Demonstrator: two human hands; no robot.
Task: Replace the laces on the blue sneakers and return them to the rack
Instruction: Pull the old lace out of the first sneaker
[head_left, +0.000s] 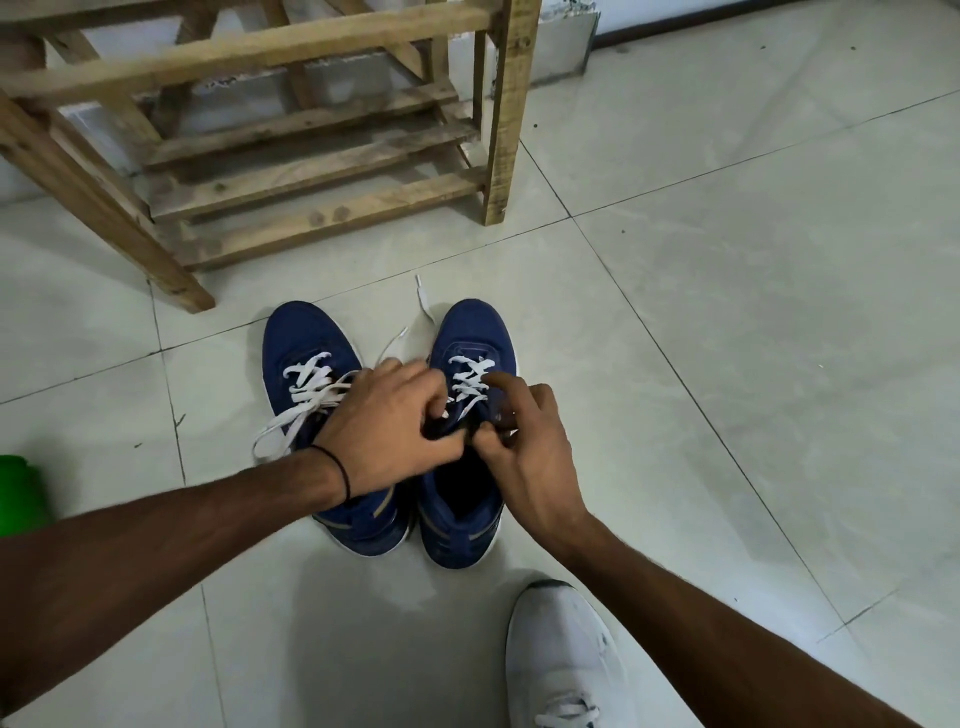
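A: so where's everything?
B: rack (260, 130) upper left, standing on the floor (727, 312). left-side sneaker (306, 338) and right-side sneaker (475, 327) side by side just in front of it, mid frame. left hand (389, 436) and right hand (530, 457) meet on the right-side one's laces (470, 382).
A: anything else?
B: another shoe (561, 654) lower right, near the pair.

Left hand (395, 431), right hand (524, 447) hide top eyelets of sneaker (475, 332); green obj (18, 493) cut off left, white shoe (561, 660) btm.

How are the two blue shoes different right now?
The left hand and right hand pinch the lace on the right sneaker; neither grips the left sneaker. The left sneaker's loose ends trail off its left side; the right sneaker's trail ahead by its toe. Both are blue with white laces.
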